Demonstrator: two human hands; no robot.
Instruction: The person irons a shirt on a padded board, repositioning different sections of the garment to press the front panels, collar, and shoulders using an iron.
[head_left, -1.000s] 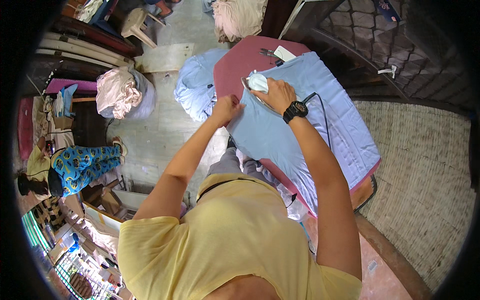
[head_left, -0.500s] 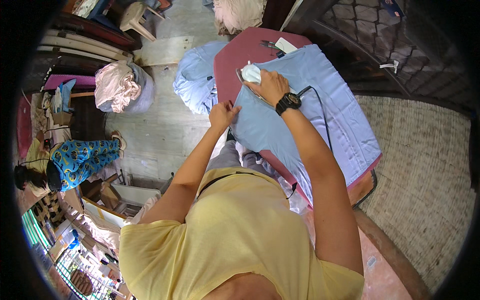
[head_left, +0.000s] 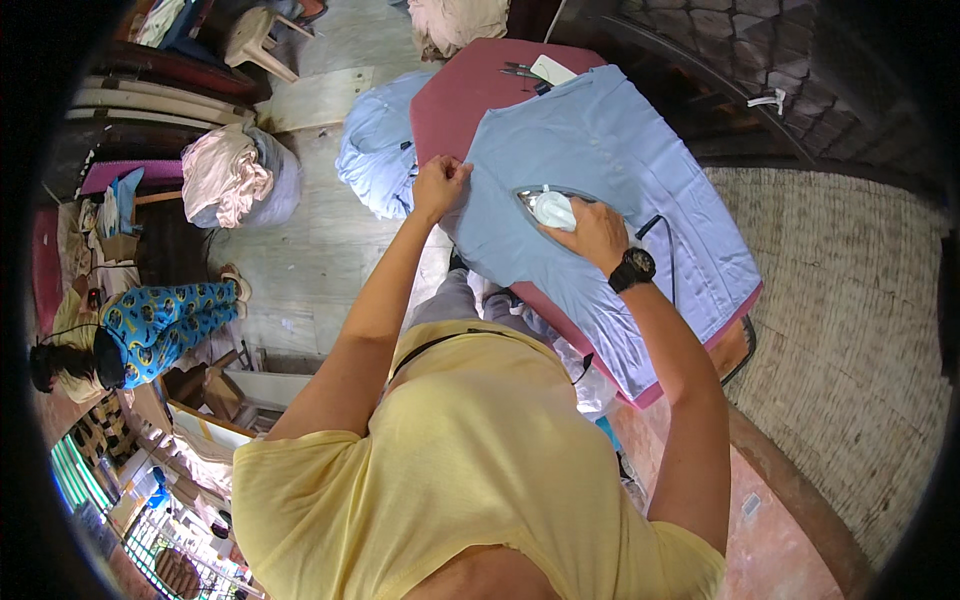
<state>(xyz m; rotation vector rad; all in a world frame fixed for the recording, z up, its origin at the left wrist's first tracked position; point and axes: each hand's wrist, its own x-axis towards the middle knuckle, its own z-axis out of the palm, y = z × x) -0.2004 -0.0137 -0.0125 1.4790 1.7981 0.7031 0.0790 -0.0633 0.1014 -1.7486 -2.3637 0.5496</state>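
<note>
A light blue shirt (head_left: 620,150) lies spread flat on a dark red ironing table (head_left: 470,90). My right hand (head_left: 597,232), with a black watch on its wrist, grips the handle of a pale electric iron (head_left: 548,206) that rests on the shirt's near part. The iron's black cord (head_left: 662,232) runs off behind the wrist. My left hand (head_left: 440,185) pinches the shirt's left edge at the side of the table, fingers closed on the cloth.
A heap of light blue clothes (head_left: 375,150) hangs beside the table's left side. A bundle of pink cloth (head_left: 235,175) sits on the floor farther left. A person in blue patterned trousers (head_left: 165,320) sits at left. Scissors and a white card (head_left: 545,70) lie at the table's far end.
The iron has slid with my right hand from the shirt's far left edge toward the middle and nearer to me. My left hand stays on the shirt's edge.
</note>
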